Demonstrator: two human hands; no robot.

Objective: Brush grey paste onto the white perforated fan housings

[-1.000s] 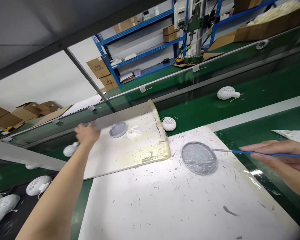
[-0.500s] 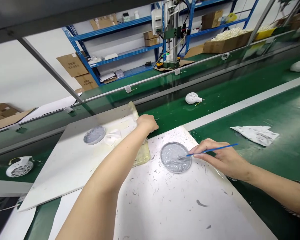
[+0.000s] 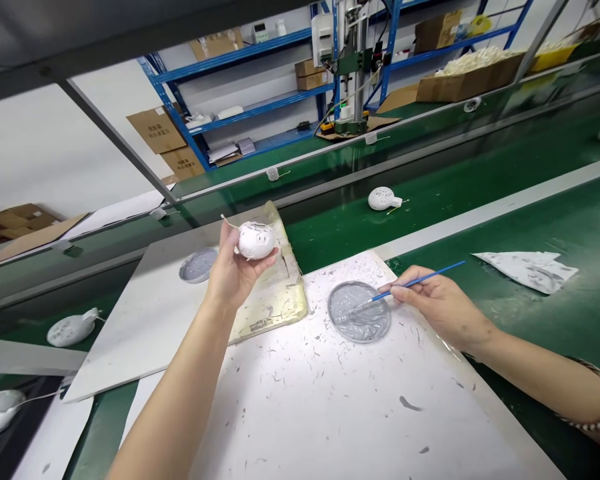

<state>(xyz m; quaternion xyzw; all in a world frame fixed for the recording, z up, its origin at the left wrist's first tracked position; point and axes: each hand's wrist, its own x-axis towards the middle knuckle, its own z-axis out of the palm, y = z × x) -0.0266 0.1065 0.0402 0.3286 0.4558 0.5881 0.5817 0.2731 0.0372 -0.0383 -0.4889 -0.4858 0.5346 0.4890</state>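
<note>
A white shell with holes (image 3: 256, 241) was gripped by the fingers and thumb of the left hand (image 3: 230, 272), up above a white board (image 3: 145, 320). No grey could be seen on it. A thin blue brush (image 3: 420, 281) was pinched in the right hand (image 3: 443, 308), its tip in a dish of grey paint (image 3: 359, 327). A second dish (image 3: 197, 265) was seen. Four more shells (image 3: 381, 198) were counted, so five in all.

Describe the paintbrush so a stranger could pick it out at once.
On the green conveyor belt lies a paint-flecked white board. Above it, the right hand holds a thin blue paintbrush, its tip over a round dish of grey paint. It is the only brush in view.
</note>
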